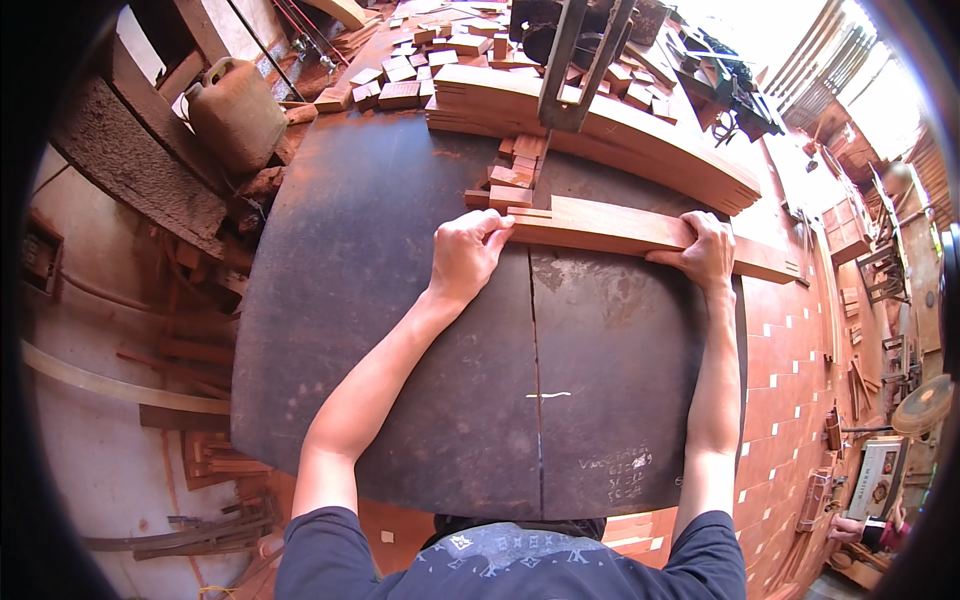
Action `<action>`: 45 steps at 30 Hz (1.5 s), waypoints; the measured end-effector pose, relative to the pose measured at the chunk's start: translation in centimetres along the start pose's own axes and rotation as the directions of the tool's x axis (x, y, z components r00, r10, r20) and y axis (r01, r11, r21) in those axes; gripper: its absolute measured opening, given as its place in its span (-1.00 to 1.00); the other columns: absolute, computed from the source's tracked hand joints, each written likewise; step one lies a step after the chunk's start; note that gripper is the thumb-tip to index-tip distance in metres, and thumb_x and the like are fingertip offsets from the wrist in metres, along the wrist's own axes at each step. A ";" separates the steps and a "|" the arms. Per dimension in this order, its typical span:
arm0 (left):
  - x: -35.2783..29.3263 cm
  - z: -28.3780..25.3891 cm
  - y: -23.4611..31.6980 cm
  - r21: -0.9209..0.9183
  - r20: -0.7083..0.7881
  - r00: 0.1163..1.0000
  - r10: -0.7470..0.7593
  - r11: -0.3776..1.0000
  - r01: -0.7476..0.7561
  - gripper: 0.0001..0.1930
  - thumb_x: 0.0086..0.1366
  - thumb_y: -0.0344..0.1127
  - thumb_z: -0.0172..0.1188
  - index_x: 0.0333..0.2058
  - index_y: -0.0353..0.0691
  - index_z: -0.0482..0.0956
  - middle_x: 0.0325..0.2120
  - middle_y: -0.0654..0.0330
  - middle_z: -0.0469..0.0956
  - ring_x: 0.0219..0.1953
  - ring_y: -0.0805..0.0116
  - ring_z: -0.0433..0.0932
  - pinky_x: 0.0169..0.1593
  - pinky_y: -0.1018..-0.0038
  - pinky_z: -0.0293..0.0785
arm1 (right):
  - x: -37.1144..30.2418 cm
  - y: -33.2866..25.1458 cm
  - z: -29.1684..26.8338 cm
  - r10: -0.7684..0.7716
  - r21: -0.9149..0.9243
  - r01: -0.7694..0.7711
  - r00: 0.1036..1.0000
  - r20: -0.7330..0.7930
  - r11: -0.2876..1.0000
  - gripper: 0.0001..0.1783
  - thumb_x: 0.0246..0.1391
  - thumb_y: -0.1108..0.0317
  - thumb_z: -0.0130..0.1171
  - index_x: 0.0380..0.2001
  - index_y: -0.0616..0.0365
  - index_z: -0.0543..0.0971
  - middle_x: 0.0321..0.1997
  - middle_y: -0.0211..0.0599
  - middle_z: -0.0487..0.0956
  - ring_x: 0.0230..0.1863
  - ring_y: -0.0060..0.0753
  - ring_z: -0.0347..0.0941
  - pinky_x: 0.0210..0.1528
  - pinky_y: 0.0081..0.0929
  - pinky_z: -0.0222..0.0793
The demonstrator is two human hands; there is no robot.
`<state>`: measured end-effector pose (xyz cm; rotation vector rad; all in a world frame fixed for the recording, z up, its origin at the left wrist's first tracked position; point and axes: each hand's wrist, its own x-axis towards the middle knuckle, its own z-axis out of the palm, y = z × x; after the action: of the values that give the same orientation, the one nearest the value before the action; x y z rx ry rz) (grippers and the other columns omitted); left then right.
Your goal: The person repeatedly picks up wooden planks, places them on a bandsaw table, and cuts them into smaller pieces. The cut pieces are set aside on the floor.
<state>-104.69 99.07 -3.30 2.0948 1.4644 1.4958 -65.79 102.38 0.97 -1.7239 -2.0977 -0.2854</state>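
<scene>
Now the left hand pinches the notched end of a wooden board, and the right hand clasps it nearer the other end, thumb on the near side! It lies across the dark table's far half, right end poking past the table's edge. Small blocks and long beams sit towards the table's far side.

Both bare forearms reach forward, spread apart, the left hand curled into a pinch, the right hand clasped with its thumb pointing inward
</scene>
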 end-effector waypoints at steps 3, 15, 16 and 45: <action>0.3 0.6 -0.4 0.015 -0.024 0.999 0.036 0.999 -0.036 -0.88 0.27 -0.47 0.52 -0.30 -0.31 0.72 -0.45 -0.01 0.68 -0.49 0.10 0.65 -0.38 0.33 0.51 | 0.0 0.2 0.1 0.029 0.002 -0.029 1.000 0.009 1.000 0.00 -0.55 -0.51 0.69 -0.17 0.10 0.76 -0.10 -0.23 0.76 -0.03 -0.07 0.65 0.15 -0.15 0.47; 0.0 1.6 -1.1 -0.062 -0.053 0.998 -0.018 0.998 0.015 -0.89 0.28 -0.49 0.52 -0.27 -0.33 0.75 -0.41 0.06 0.77 -0.46 0.34 0.72 -0.34 0.44 0.58 | 0.5 0.9 0.8 0.048 0.012 -0.048 0.999 0.026 0.999 0.02 -0.57 -0.47 0.72 -0.12 0.09 0.77 -0.06 -0.20 0.77 -0.01 0.00 0.63 0.17 -0.10 0.49; 0.0 1.5 -1.0 -0.068 -0.044 0.998 -0.035 0.997 0.032 -0.89 0.28 -0.49 0.52 -0.27 -0.33 0.75 -0.41 0.06 0.77 -0.46 0.36 0.72 -0.34 0.45 0.58 | 0.5 0.8 0.8 0.051 0.009 -0.051 0.998 0.028 0.999 0.02 -0.57 -0.48 0.72 -0.12 0.09 0.77 -0.06 -0.20 0.77 -0.01 0.00 0.63 0.17 -0.10 0.50; 1.0 -0.8 -0.9 -0.174 -0.030 0.989 -0.144 0.975 0.137 -0.85 0.27 -0.51 0.42 -0.18 -0.23 0.78 -0.35 0.20 0.78 -0.40 0.48 0.75 -0.23 0.51 0.73 | 0.4 0.9 0.5 0.013 -0.025 -0.012 1.000 0.023 1.000 0.04 -0.54 -0.50 0.68 -0.14 0.16 0.76 -0.06 -0.18 0.77 0.00 -0.09 0.68 0.23 -0.18 0.44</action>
<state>-105.90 100.04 -2.86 1.8321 1.4097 1.5608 -65.07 103.12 0.61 -1.7621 -2.1071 -0.2910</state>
